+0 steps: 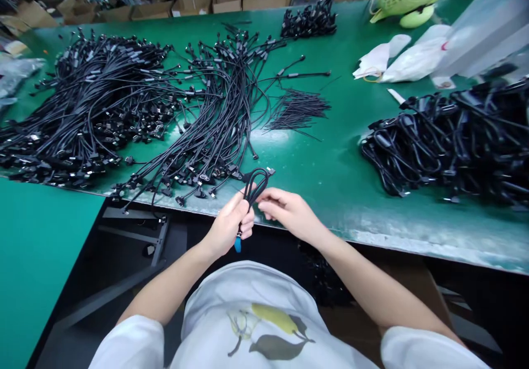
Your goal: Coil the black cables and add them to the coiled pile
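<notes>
Green table (314, 165); left fingers (247, 227) clasp looped cable (248, 191); right fingers (274, 194) curled alongside, pinch unclear; carton label (177, 13) unreadable.

A workshop or factory floor — a long green workbench (322, 162) with heaps of black cables (225, 104), cardboard boxes (192, 5) lined up behind — the rest too dim to tell.

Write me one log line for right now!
left hand: gripping folded black cable | right hand: beside it, contact unclear | green table: loose cables

there are 2 hands (229, 223) (289, 213) and 1 held cable (250, 184) (loose cables (225, 121) uncountable).
</notes>
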Available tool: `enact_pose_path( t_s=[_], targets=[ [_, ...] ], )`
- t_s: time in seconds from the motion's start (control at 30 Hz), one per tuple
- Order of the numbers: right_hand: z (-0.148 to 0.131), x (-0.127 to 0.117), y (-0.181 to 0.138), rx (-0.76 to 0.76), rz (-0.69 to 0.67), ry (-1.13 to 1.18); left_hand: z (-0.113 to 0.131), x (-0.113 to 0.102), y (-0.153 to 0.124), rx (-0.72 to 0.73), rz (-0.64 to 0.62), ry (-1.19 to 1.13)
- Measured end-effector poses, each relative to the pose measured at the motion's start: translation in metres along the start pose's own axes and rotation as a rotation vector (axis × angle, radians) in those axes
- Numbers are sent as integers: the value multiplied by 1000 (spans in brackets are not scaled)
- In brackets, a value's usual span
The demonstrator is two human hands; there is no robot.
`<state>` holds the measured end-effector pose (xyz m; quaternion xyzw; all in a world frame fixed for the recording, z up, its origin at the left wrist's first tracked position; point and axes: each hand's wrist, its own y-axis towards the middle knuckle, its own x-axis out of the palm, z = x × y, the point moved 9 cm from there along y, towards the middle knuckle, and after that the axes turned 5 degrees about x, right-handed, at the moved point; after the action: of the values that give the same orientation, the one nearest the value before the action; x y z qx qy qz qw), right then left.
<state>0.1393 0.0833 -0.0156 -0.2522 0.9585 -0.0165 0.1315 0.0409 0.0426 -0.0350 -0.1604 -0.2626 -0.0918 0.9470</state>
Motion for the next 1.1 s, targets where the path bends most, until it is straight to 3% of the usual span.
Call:
enact_pose_path(
  t_s=[0.1, 0.27, 0.37, 0.43, 0.53, 0.6, 0.7, 0.87, 1.1],
  targets=[
    [-22, 16, -8, -204, 67, -250, 4, -8, -3, 86, 42, 117],
    [-73, 36, -38, -811, 283, -1059, 21, -24, -9, 291, 163, 515],
    [-83, 55, -50, -1089, 209, -1278, 30, -25, -10, 369, 169, 763],
    [-85, 62, -49, -1140, 93, -1345, 22, -26, -9, 265, 99, 724],
    [-93, 65, -51, -1147, -34, -1376, 0, -18, -15, -16, -73, 391],
    [-101, 66, -57, -1171, -62, -1349, -5, -11, -23, -116, -125, 172],
    [-107, 65, -62, -1196, -57, -1316, -5, -10, -27, -123, -105, 37],
    [-99, 70, -59, -1180, -60, -1404, -3, -16, -21, -52, -33, 76],
    [-89, 75, -62, -1216, -169, -1516, -7, -10, -24, -168, 30, 132]
  ],
)
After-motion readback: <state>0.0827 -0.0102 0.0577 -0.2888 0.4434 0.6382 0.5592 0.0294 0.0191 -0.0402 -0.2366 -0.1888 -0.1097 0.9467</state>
